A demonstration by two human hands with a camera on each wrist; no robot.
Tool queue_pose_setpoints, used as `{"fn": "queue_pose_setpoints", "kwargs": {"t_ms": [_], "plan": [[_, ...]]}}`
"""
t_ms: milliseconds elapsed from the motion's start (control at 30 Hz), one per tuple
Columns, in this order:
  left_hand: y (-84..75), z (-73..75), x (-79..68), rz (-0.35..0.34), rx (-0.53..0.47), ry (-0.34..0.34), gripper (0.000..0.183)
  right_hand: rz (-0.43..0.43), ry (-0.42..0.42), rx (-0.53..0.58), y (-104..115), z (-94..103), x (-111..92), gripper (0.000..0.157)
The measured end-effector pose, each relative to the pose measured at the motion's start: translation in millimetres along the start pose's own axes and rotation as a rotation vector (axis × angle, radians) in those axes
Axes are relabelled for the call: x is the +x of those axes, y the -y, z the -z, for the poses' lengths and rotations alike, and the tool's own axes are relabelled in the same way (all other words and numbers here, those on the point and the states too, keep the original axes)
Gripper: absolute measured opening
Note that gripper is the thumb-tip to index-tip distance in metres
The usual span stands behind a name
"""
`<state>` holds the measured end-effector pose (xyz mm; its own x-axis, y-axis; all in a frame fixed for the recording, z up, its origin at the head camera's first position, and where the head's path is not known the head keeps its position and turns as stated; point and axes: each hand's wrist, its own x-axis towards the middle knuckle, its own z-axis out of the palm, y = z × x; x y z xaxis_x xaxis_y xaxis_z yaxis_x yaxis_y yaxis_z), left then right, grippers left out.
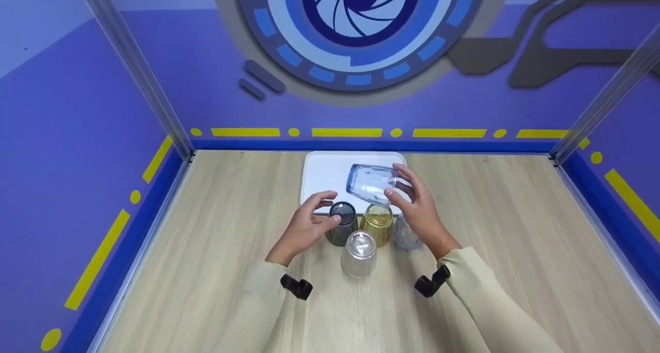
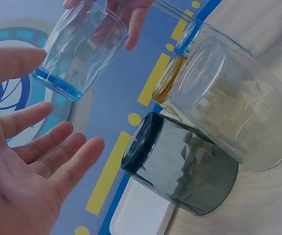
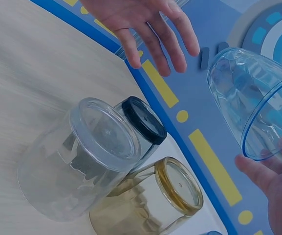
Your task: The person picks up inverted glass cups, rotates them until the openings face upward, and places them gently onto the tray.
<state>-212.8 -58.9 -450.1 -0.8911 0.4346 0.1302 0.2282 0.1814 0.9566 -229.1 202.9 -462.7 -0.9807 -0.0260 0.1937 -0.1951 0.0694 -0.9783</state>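
My right hand (image 1: pixel 420 211) grips a blue-tinted drinking glass (image 1: pixel 371 184) near its rim, fingers and thumb on opposite sides. That glass lies tilted in the air over the white tray, its thick blue base toward the left. My left hand (image 1: pixel 303 228) has its fingers spread, with nothing in them, beside a dark grey glass (image 2: pixel 180 166). Upside down on the table stand the grey glass, an amber glass (image 1: pixel 379 227), a clear glass (image 1: pixel 359 260) in front and a second blue glass (image 1: pixel 407 234), partly hidden by my right hand.
Behind the standing glasses, a white tray (image 1: pixel 317 175) lies on the wooden table (image 1: pixel 232 229) near the back wall. Blue printed panels (image 1: pixel 154 85) close off the back and both sides. Each wrist carries a black camera mount (image 1: pixel 297 286).
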Motion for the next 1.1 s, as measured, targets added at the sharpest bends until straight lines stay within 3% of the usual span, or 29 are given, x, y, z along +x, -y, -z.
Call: {"fn": "queue_pose_setpoints", "kwargs": {"t_ms": [100, 233, 533, 800, 967, 1100], "plan": [[-7.1, -1.4, -3.0, 0.01, 0.012, 0.002, 0.051, 0.008, -0.005, -0.03, 0, 1.3, 1, 0.059], [-4.1, -3.7, -1.5, 0.018, 0.032, 0.018, 0.052, 0.012, -0.024, -0.099, 1, 3.5, 1, 0.059], [32.6, -12.3, 10.4, -0.086, 0.105, 0.039, 0.052, -0.003, -0.028, -0.157, 5, 6.2, 0, 0.061], [29.1, -13.7, 9.4, -0.102, 0.132, 0.071, 0.05, -0.032, -0.037, -0.22, 33, 0.3, -9, 0.061], [5.8, -15.5, 3.5, -0.084, 0.129, 0.089, 0.05, -0.019, -0.053, -0.234, 12, 8.3, -2, 0.062], [19.7, -19.5, 8.7, -0.073, 0.097, 0.094, 0.053, 0.005, -0.082, -0.247, -1, 12.8, 3, 0.062]]}}
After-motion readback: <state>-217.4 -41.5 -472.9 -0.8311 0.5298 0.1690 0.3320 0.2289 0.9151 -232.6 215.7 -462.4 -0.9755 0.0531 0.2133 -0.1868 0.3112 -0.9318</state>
